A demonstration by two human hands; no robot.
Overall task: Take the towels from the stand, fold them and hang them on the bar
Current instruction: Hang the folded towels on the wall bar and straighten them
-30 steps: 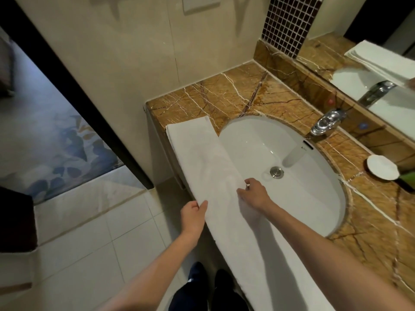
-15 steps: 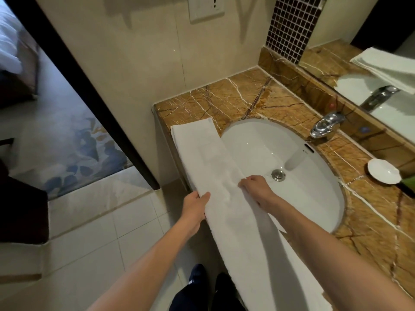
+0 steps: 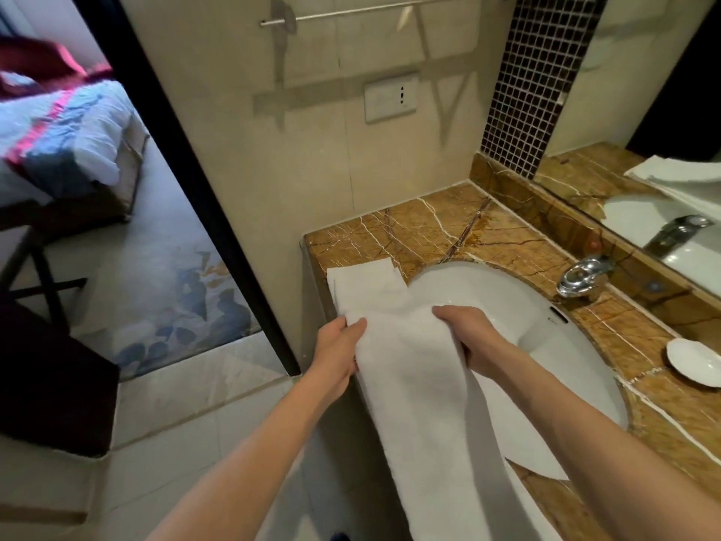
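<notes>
Across the far side of the bathroom runs a beige tiled wall (image 3: 304, 150), met on the left by a dark door frame (image 3: 187, 181) that opens onto a bedroom with a bed (image 3: 58, 134) and a blue-patterned rug (image 3: 175, 298). Pale floor tiles (image 3: 195, 423) fill the lower left. A brown marble counter (image 3: 429, 228) with white veins stands in the corner, and a white oval sink (image 3: 526, 318) is set into it. The towel (image 3: 421, 384), white and folded into a long strip, lies along the counter's front edge: its far end rests flat on the marble just left of the sink, and its near end runs out of view at the bottom. The left hand (image 3: 335, 353) grips the strip's left edge, thumb on top and fingers curled beneath. The right hand (image 3: 472, 333) grips the right edge, knuckles up and fingers curled over the cloth. A mirror (image 3: 643, 111) on the right reflects the counter and towel, and a dark mosaic strip (image 3: 526, 83) runs beside it. The metal bar (image 3: 370, 9) is fixed high on the wall above a white socket plate (image 3: 391, 97). A chrome faucet (image 3: 583, 275) stands behind the sink, with a small white dish (image 3: 694, 363) near it on the marble. A tiny dark mark beside the overflow slot is too small to read.
</notes>
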